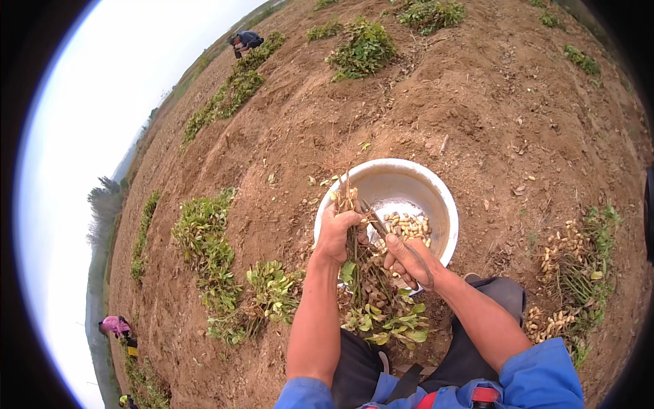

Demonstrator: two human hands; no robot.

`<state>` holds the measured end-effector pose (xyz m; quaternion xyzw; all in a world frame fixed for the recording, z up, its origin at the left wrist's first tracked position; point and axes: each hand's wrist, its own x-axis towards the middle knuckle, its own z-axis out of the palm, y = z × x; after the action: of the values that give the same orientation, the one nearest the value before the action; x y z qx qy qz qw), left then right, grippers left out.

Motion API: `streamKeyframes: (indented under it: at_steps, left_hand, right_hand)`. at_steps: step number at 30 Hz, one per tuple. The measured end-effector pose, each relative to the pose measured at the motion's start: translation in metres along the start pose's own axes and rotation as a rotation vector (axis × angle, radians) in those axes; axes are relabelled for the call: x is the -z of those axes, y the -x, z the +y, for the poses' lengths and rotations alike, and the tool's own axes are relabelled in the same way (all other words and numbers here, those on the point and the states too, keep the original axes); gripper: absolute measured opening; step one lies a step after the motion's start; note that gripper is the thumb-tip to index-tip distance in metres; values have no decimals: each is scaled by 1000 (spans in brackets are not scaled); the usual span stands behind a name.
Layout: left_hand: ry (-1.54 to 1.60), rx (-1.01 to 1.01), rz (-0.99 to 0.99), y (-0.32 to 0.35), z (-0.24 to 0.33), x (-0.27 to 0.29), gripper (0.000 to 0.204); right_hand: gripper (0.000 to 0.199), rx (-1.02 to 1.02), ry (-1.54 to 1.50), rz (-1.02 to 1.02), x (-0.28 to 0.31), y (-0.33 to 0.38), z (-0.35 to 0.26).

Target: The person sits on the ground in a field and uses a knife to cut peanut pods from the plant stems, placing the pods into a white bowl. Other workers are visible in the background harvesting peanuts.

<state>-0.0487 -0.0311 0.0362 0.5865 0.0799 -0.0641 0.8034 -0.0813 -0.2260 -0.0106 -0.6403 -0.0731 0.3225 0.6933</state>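
Observation:
My left hand (pixel 334 235) is closed round the stems of a bunch of peanut plants (pixel 373 296), roots and a few pods up, leaves hanging down towards my knees. In my right hand (pixel 412 264) is a pair of dark metal scissors (pixel 374 219); the curved handle loops round the hand and the blades lie close to the stems by my left hand. Both hands are over the near side of a wide pale metal basin (pixel 439 187). Loose peanuts (pixel 411 225) lie in its bottom, partly hidden by my hands and the plants.
Pulled peanut plants with pods (pixel 565 262) lie on the soil to my right. Leafy heaps (pixel 208 235) lie at left, more (pixel 364 49) farther ahead. A person in dark clothes (pixel 246 41) bends in the far field; another in pink (pixel 117 326) is at far left.

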Motion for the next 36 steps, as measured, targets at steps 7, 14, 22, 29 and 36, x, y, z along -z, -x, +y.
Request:
streamKeyframes:
  at_steps: [7,14,22,29,36]
  left_hand:
    - [140,15,-145,-2,-3,4,15]
    - [321,-68,-71,-4,-3,23,19]
    - [427,-243,-274,5,15,62,18]
    - [341,-348,-336,16,26,63,21]
    - [316,-271,-318,20,24,45,24]
  right_hand:
    - [83,-130,-354,-7,9,-2,-1]
    - [80,-137,-420,-102,6,0,1]
    - [81,-161,-372,-445,14,30,1]
    - [84,-165,-198,-476,4,29,10]
    - [78,-69,-312,-328,-7,21,8]
